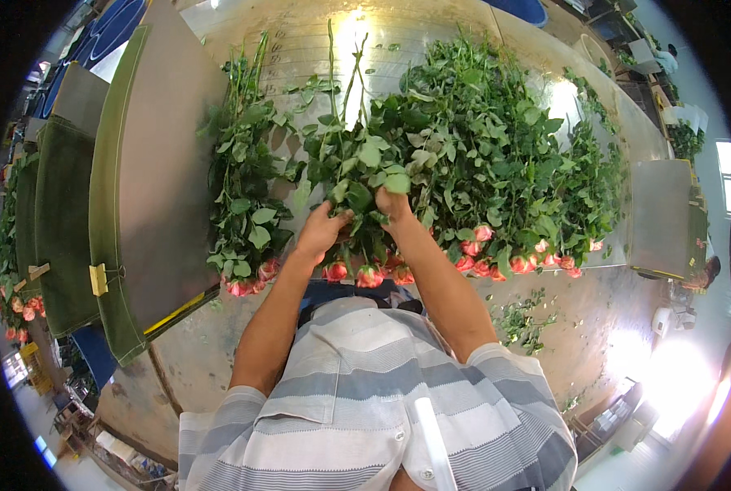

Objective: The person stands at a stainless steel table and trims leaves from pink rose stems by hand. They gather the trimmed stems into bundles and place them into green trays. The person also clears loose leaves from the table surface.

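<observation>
Both hands are among the leafy stems of a small group of pink-red roses point(370, 275) in front of me, blooms towards my body. My left hand point(325, 230) is at the left side of these stems, its fingers partly behind leaves. My right hand point(393, 205) reaches in from the right, its fingers mostly hidden by foliage. Whether either hand grips a stem cannot be told. To the left lies another bunch of roses point(242, 285); to the right is a large heap of rose stems point(482, 147) with pink blooms at its near edge.
A metal-topped table point(402, 67) with marked lines and numbers carries the roses. An upright panel point(163, 159) with green cloth and a yellow clip point(99, 280) borders it on the left. A lower panel point(660, 215) stands at right. Cut leaves point(528, 319) lie on the floor.
</observation>
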{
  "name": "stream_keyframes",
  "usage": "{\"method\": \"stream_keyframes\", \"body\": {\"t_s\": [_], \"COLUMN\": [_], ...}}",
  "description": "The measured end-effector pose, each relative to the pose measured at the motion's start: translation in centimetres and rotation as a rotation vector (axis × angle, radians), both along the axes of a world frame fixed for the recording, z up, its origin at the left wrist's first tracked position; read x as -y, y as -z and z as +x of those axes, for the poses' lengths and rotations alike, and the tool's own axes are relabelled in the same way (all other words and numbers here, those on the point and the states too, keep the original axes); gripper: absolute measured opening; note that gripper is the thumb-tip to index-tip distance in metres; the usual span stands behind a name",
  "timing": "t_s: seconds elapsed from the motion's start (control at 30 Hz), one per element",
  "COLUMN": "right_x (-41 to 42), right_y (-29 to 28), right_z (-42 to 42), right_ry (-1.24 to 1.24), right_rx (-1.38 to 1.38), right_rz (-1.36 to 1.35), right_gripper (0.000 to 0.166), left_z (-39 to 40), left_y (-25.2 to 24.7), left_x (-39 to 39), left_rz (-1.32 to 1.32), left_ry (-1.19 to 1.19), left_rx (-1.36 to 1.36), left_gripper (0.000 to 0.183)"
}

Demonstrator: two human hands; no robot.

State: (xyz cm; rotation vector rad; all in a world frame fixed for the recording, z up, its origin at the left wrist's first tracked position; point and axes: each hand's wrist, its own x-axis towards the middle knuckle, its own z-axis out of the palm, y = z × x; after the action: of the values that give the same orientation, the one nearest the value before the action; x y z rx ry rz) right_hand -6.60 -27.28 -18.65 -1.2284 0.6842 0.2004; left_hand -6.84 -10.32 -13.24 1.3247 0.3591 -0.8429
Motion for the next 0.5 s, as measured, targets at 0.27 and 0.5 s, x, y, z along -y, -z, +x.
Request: {"method": "stream_keyframes", "body": {"t_s": [0.27,0.5], "right_x": [0.2,0.6], "right_y": [3.4,4.1], "right_z": [-0.5,0.0], "right_ry": [0.075,-0.123], "right_rx": [-0.038,-0.02], "right_rz": [-0.187,-0.393], "right_gripper": [0.02,0.018], "left_z": [-1.7,-1.1], "left_y": [2.6,4.3], "left_x": [1.4,3.3], "left_rz": [0.68,0.496], "left_ry": [0.386,0.355], "left_rx": [0.795,0.505], "left_gripper": [0.033,0.047]}}
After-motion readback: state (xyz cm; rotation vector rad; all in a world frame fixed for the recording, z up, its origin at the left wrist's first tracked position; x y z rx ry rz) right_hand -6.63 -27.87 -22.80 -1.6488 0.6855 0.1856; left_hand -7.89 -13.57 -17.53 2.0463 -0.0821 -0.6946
